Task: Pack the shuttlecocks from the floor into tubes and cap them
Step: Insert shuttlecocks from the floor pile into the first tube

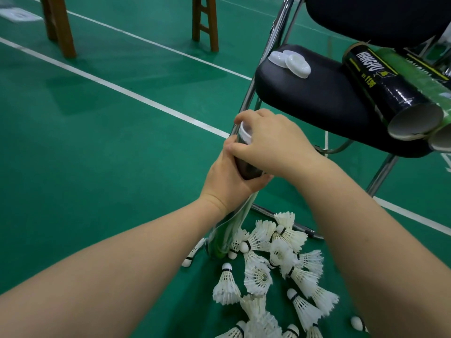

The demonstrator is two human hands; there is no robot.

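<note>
Standing upright among floor shuttlecocks (258, 276), the tube (246, 167) is gripped mid-body by the left hand (227, 181), the right hand (268, 145) closed over its top, seemingly seating a cap (244, 135).

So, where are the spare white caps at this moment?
In the head view, upper right: the white caps lie on the front left corner of the black chair seat, left of the empty tubes.

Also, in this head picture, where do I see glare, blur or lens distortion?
Head view: glare streaks the glossy black cardboard tube lying on the black padded chair seat; wide-angle bending curves the white court line; the brown wooden legs at the top are slightly soft; soft shadows fall on the green floor; both the left hand and right hand look sharp.
</note>
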